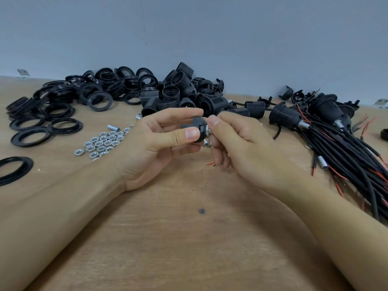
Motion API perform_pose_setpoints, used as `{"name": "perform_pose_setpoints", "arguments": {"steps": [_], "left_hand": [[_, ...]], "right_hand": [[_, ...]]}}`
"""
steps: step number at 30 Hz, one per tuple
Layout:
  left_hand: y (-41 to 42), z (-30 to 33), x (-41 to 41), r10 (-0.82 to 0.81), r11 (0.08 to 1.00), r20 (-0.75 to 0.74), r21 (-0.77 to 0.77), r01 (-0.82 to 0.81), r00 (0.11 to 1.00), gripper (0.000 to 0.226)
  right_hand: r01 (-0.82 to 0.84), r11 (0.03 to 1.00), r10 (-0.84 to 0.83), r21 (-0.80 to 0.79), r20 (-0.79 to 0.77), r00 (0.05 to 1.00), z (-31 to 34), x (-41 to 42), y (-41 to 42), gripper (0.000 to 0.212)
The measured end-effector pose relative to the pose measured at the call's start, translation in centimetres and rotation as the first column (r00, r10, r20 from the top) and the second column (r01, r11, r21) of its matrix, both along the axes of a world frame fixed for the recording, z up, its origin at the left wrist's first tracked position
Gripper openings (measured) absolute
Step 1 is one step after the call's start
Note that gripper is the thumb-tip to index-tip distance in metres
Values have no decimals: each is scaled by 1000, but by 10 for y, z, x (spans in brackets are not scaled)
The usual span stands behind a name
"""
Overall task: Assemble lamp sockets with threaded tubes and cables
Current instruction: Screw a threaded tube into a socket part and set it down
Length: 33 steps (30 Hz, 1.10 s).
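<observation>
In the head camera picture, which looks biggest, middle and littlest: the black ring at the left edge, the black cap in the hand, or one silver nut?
1. Black ring, though it lies nearer the camera.
2. Black cap in the left hand.
3. Silver nut, clearly littlest.

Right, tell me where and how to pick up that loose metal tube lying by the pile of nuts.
Grip the metal tube across its middle, fingers on its two long sides, coming straight down from above. It lies flat on the table, short and round, so an end grip would likely slip. Its near side is close to the nuts, so keep the fingers narrow. Both hands are busy with the black socket cap.
</observation>
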<state>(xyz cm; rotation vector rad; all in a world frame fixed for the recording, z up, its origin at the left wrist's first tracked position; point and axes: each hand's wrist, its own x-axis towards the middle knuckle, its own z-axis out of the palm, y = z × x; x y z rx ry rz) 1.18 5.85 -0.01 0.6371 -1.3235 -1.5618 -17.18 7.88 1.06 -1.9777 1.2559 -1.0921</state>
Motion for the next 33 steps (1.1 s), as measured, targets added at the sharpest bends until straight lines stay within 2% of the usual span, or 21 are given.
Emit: {"name": "perform_pose_setpoints", "arguments": {"steps": [3, 5, 8, 15, 17, 21, 25, 30, 32, 33], "left_hand": [[-1, -1, 0, 13, 1000, 10, -3, -13, 1000, 41], [-2, -1, 0, 28, 1000, 11, -1, -28, 1000, 39], [-2, -2, 0, 30, 1000, -8, 1, -30, 1000, 39], [-4, -5, 1, 9, 999, -32, -44, -11, 999, 35], [-4, -7, 0, 51, 993, -2, -104, -51, 999, 35], [1, -8, -3, 229, 921, 101, -344, -182, 968, 38], [3, -8, -5, 306, 857, 134, -469, -211, 943, 38], [1, -14, -12, 442, 791, 185, -542, -284, 878, 39], [-3, -15, -10, 513, 764, 174, -539, -354, 841, 38], [-5, -15, -7, 546, 753, 156, -522, -401, 823, 38]], "right_hand": [[29, 999, -30, 43, 22, 999, 0, 1, 2, 62], [34, 998, -35, 46, 29, 999, 1, 1, 1, 56], [3, 1000, -3, 19, 18, 1000, 1, 1, 0, 32], [-12, 999, 12, 47, -4, 1000, 4, 0, 2, 44], [-10, 999, 10, 52, 2, 1000, 4, 0, 1, 45], [-28, 996, 24, 87, 50, 998, 1, 0, -3, 46], [-70, 985, 45, 157, 157, 987, -4, 0, -8, 47], [41, 964, -115, 263, 274, 955, -3, -2, -15, 51], [219, 963, -252, 154, 250, 935, 2, -17, -20, 45], [350, 936, -352, 45, 177, 919, 5, -28, -24, 40]]}}
